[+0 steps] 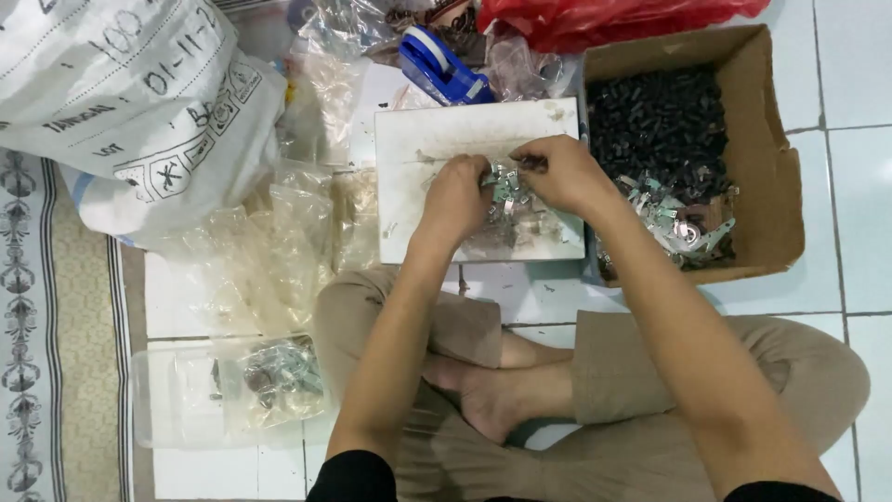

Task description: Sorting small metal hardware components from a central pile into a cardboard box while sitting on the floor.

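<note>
Two hands meet over one white board (418, 139) on the tiled floor. The left hand (455, 198) and the right hand (557, 172) both have their fingers pressed together, pinching small metal clips (506, 191) from a loose pile at the board's middle. The pieces are too small and jumbled to count or to tell which way any one points. One cardboard box (776, 186) of black parts sits just right; one blue tape dispenser (441, 65) lies behind.

Floor (855, 84) is laid in white glazed tiles with grey grout; patterned mat (37, 325) is spread along one edge.
</note>
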